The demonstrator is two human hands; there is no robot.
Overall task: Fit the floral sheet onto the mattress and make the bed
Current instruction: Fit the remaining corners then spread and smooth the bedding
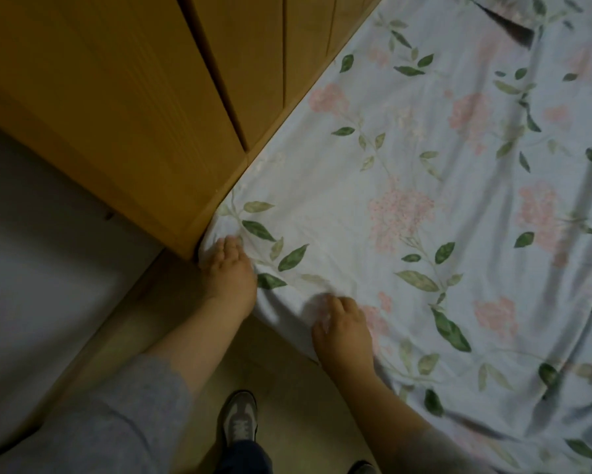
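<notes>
Fabric: floral sheet looks light, floppy | your left hand grips its corner centre-left, right hand bunches the edge | you'd better hold the hem

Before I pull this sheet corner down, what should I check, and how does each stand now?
1. Left hand at the corner of the floral sheet, beside the wardrobe: ok.
2. Right hand on the sheet's near edge: ok.
3. Firm grip with either hand: cannot tell, blurred.
4. Sheet flat near the corner: ok.
5. Sheet smooth farther right: not ok, long creases.
6. Corner tucked underneath: cannot tell, hidden.
</notes>
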